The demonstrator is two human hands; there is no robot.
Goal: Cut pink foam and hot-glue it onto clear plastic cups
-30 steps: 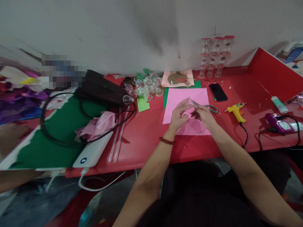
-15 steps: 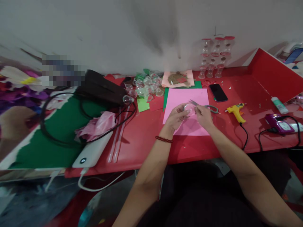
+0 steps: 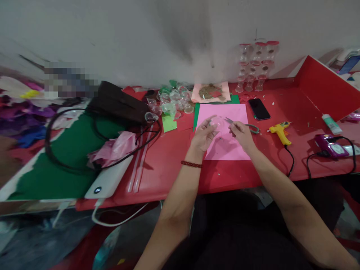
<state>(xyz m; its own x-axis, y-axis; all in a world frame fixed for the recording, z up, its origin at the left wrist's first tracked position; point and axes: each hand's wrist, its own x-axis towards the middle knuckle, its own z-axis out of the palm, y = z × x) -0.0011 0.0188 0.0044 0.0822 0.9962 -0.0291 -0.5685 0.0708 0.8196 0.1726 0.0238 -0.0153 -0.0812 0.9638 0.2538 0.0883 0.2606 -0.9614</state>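
Observation:
My left hand (image 3: 204,134) has its fingers closed around a small clear plastic cup (image 3: 217,122), held over a sheet of pink paper (image 3: 225,150). Just to the right, my right hand (image 3: 240,134) is closed in a pinch; anything between its fingertips is too small to make out. A pair of scissors (image 3: 253,128) lies behind the right hand, which hides its middle; the blades point left over the paper. More clear plastic cups (image 3: 176,99) are heaped beyond my left hand.
A yellow glue gun (image 3: 280,132) and a phone (image 3: 259,108) lie to the right. Stacked clear cups with red discs (image 3: 251,67) stand against the wall. Brown grainy material (image 3: 209,91) sits on paper at the back. A black cable (image 3: 46,138) loops across the left side.
My left hand has shifted slightly left with the plastic cup. The right hand has drawn away from the cup, leaving a gap between them.

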